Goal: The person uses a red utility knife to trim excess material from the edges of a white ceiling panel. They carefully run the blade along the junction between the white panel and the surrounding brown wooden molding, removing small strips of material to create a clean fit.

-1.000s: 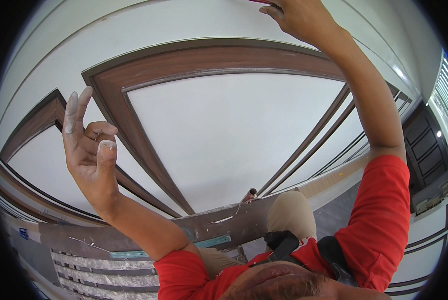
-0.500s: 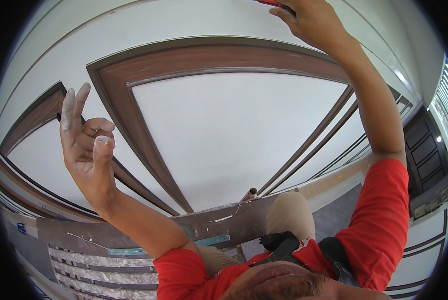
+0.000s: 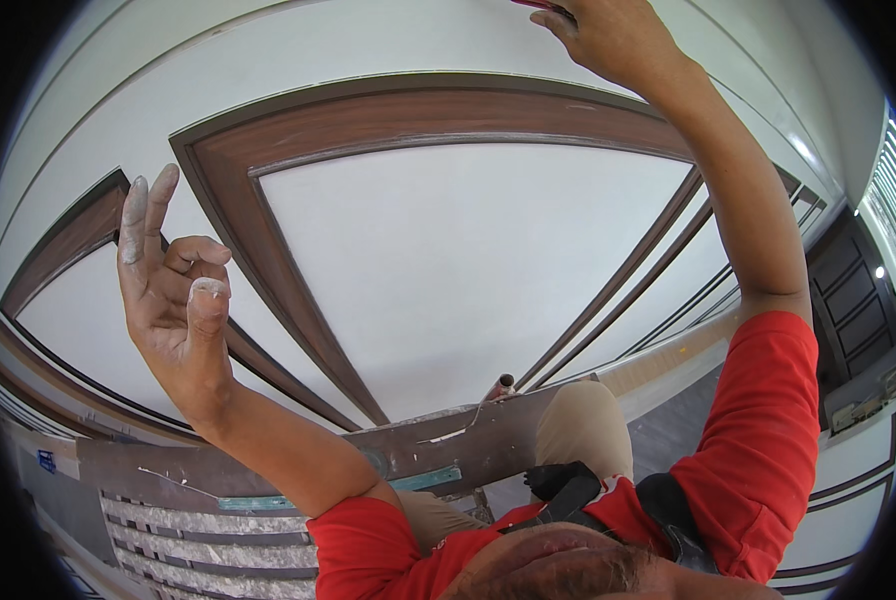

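At the top edge, my right hand (image 3: pixel 623 40) is closed around a slim red tool (image 3: pixel 542 5); most of it lies out of view, so its kind does not show. That hand is up against the white wall (image 3: pixel 448 45), above a brown wooden frame moulding (image 3: pixel 418 110) that surrounds a white panel (image 3: pixel 468 260). My left hand (image 3: pixel 173 300) is raised on the left, palm toward me and holding nothing. Two of its fingers point up, while the others and the thumb curl loosely. White residue coats the fingertips.
Below the wall runs a stained plank (image 3: pixel 298 465) with a teal strip (image 3: pixel 428 479) on it. A metal pipe end (image 3: pixel 504 384) sticks up near my knee (image 3: pixel 583 430). White-smeared slats (image 3: pixel 198 548) lie lower left. A dark panelled door (image 3: pixel 858 290) stands far right.
My right hand and the red tool have shifted slightly left and up, leaving less of the tool in view. The left hand has barely moved.
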Motion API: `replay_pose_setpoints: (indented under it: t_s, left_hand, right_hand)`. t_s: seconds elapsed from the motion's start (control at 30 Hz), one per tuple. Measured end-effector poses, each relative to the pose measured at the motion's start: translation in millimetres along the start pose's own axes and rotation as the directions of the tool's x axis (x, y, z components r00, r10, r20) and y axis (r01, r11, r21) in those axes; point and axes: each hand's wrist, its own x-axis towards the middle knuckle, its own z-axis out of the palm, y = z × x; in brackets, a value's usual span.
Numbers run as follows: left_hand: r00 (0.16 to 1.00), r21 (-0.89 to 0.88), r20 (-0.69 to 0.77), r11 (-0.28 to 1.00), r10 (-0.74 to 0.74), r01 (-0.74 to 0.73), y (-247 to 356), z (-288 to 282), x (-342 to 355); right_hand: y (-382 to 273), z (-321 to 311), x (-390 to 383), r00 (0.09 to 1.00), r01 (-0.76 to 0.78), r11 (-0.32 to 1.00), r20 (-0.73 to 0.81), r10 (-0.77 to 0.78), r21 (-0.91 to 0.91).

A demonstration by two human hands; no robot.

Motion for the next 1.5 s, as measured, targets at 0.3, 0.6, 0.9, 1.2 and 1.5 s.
replay_pose_setpoints:
  t_s: [0.3,0.6,0.9,1.2,1.5]
  left_hand:
    - [0.999,0.062,0.047,0.998,0.017,-0.020,4.4,2.6,0.6]
    - [1.000,-0.043,-0.003,0.999,0.004,-0.004,5.3,-1.3,1.0]
    - [1.000,-0.008,0.003,1.000,0.000,0.000,-1.4,-5.2,0.0]
    - [1.000,-0.018,0.001,1.000,0.007,-0.007,4.5,1.3,1.8]
    - [1.000,-0.024,0.001,1.000,-0.019,0.019,1.8,3.0,0.0]
  right_hand:
    - [-18.0,-12.7,3.1,0.998,0.014,1.000,0.060,-0.015,0.006]
    - [-3.9,-6.8,-4.6,1.000,0.007,0.998,0.019,-0.005,-0.063]
    - [-11.3,-12.2,-3.5,0.999,0.035,0.999,-0.037,-0.034,0.017]
    - [10.6,-4.1,-7.2,0.999,-0.022,0.998,0.034,0.024,-0.059]
    - [-3.9,-20.7,-14.8,0.999,-0.029,1.000,0.042,0.029,-0.012]
